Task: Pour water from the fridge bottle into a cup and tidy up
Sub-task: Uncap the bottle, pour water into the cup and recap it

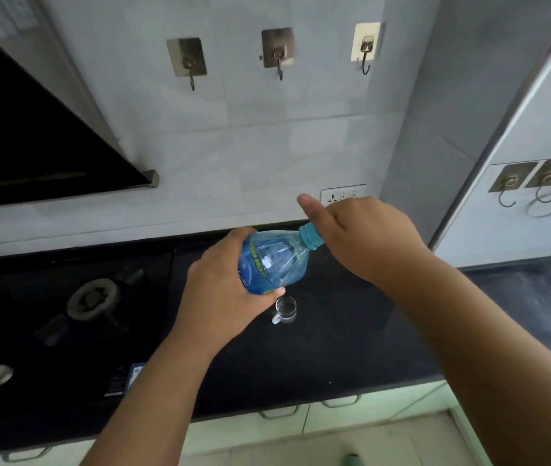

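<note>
Both forearms reach over the dark table (351, 334), stove (92, 297) at left, hooks (277, 52) on the wall behind. Left hand (223, 290) is wrapped around the blue bottle (272, 262), held tilted above the glass cup (286, 309). Right hand (361, 237) is closed on its cap (311, 235), thumb up.

Green print on the blue bottle (269, 262) label, too blurred to read
</note>
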`<state>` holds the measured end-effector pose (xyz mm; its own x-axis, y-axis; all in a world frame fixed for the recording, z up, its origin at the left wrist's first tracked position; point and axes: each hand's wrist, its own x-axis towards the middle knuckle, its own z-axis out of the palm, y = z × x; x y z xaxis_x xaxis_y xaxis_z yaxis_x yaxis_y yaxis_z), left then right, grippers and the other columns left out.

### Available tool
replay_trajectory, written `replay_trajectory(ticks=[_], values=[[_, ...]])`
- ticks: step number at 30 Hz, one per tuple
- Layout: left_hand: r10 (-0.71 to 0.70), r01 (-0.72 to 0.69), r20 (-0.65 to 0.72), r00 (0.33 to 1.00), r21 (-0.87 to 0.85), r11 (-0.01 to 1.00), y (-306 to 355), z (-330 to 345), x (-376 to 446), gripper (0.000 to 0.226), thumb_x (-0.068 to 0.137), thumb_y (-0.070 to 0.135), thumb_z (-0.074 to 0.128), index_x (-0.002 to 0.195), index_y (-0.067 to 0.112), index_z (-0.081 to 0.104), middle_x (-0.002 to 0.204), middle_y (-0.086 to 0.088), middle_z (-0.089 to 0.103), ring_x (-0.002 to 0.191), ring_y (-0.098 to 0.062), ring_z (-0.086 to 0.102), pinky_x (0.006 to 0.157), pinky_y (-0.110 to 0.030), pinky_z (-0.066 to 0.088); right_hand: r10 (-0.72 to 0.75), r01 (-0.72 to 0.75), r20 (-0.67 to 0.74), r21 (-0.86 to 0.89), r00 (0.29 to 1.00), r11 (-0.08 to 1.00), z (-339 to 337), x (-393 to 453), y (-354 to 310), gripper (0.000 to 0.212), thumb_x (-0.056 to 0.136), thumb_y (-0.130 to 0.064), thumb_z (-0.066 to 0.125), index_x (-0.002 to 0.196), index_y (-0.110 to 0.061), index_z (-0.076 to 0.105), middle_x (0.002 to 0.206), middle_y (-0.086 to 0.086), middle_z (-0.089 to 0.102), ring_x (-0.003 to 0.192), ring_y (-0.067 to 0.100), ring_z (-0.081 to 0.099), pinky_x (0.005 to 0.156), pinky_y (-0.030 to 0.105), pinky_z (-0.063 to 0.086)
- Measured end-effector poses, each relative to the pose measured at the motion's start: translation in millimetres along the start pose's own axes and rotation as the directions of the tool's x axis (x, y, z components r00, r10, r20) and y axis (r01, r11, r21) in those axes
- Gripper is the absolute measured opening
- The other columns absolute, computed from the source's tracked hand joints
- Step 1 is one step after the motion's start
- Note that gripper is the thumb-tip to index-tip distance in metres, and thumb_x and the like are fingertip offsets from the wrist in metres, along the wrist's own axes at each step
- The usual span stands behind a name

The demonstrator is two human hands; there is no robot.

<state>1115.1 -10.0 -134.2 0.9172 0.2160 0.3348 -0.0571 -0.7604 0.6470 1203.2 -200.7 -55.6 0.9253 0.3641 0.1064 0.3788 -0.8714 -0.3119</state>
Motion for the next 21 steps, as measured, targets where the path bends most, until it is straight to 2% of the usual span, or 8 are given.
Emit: replay_trajectory(ticks=[2, 4, 7, 9, 11, 14, 17, 21], values=[[0.005, -0.005, 0.021, 1.000, -0.009, 1.000, -6, -4, -3, 0.078, 0.062, 0.045, 0.096, 0.125, 0.043, 0.051, 0.111, 0.023, 0.065, 0.106, -0.002, 0.066, 0.095, -0.042, 0.059, -0.024, 0.016, 0.042, 0.177, 0.999, 0.984, 1, -8, 2, 0.071, 0.097, -0.076, 0.021, 0.080, -0.019, 0.059, 0.073, -0.002, 0.065, 0.070, 0.020, 0.061, 0.071, 0.040, 0.052], [0.004, -0.003, 0.018, 1.000, -0.028, 1.000, -8, -7, -8, 0.076, 0.062, 0.043, 0.097, 0.122, 0.046, 0.050, 0.111, 0.025, 0.064, 0.105, -0.002, 0.066, 0.096, -0.043, 0.059, -0.174, 0.171, -0.012, 0.279, 0.985, 0.945, 4, -16, 4, 0.051, 0.097, -0.071, 0.034, 0.092, -0.025, 0.055, 0.076, -0.007, 0.067, 0.072, 0.015, 0.063, 0.073, 0.042, 0.054], [-0.005, 0.006, 0.012, 1.000, -0.073, 0.997, -10, -12, -15, 0.081, 0.062, 0.039, 0.098, 0.124, 0.049, 0.047, 0.114, 0.030, 0.063, 0.108, -0.002, 0.066, 0.099, -0.045, 0.058, -0.398, 0.406, -0.082, 0.194, 0.914, 0.893, 12, -20, 8, 0.038, 0.097, -0.061, 0.043, 0.104, -0.024, 0.049, 0.079, -0.004, 0.065, 0.070, 0.017, 0.061, 0.067, 0.045, 0.053], [0.016, -0.015, 0.015, 1.000, -0.053, 0.998, -10, -15, -18, 0.078, 0.063, 0.041, 0.097, 0.124, 0.046, 0.049, 0.113, 0.027, 0.064, 0.108, -0.003, 0.066, 0.099, -0.047, 0.058, -0.367, 0.390, -0.153, 0.172, 0.918, 0.904, 17, -24, 3, 0.044, 0.095, -0.066, 0.038, 0.096, -0.023, 0.049, 0.072, -0.003, 0.061, 0.064, 0.020, 0.058, 0.063, 0.044, 0.052], [0.056, -0.056, 0.008, 0.998, 0.003, 0.998, -10, -19, -19, 0.073, 0.064, 0.045, 0.095, 0.123, 0.041, 0.053, 0.108, 0.020, 0.067, 0.104, -0.007, 0.067, 0.095, -0.047, 0.059, -0.233, 0.257, -0.205, 0.100, 0.951, 0.961, 20, -26, -6, 0.056, 0.093, -0.071, 0.031, 0.081, -0.020, 0.051, 0.062, -0.003, 0.057, 0.061, 0.023, 0.056, 0.058, 0.039, 0.050], [0.096, -0.096, 0.017, 0.995, 0.053, 0.994, -11, -23, -19, 0.070, 0.064, 0.045, 0.094, 0.122, 0.037, 0.056, 0.105, 0.016, 0.069, 0.099, -0.010, 0.069, 0.090, -0.046, 0.060, -0.068, 0.066, -0.120, -0.023, 0.990, 0.998, 19, -26, -11, 0.076, 0.092, -0.079, 0.019, 0.073, -0.016, 0.058, 0.061, -0.002, 0.059, 0.063, 0.020, 0.059, 0.062, 0.035, 0.049], [0.066, -0.066, 0.032, 0.997, 0.011, 0.998, -14, -28, -21, 0.075, 0.063, 0.043, 0.096, 0.124, 0.040, 0.052, 0.109, 0.018, 0.067, 0.103, -0.008, 0.068, 0.092, -0.045, 0.060, -0.175, 0.191, -0.104, 0.168, 0.979, 0.967, 16, -34, -3, 0.055, 0.097, -0.073, 0.031, 0.090, -0.025, 0.057, 0.073, -0.012, 0.066, 0.072, 0.013, 0.064, 0.071, 0.038, 0.054], [0.071, -0.071, -0.007, 0.997, 0.005, 0.997, -16, -29, -28, 0.079, 0.063, 0.045, 0.096, 0.125, 0.043, 0.048, 0.110, 0.021, 0.063, 0.105, -0.008, 0.065, 0.094, -0.048, 0.059, -0.361, 0.381, -0.193, 0.079, 0.912, 0.921, 21, -40, 0, 0.048, 0.096, -0.069, 0.033, 0.099, -0.026, 0.055, 0.080, -0.011, 0.065, 0.070, 0.014, 0.058, 0.068, 0.041, 0.054]])
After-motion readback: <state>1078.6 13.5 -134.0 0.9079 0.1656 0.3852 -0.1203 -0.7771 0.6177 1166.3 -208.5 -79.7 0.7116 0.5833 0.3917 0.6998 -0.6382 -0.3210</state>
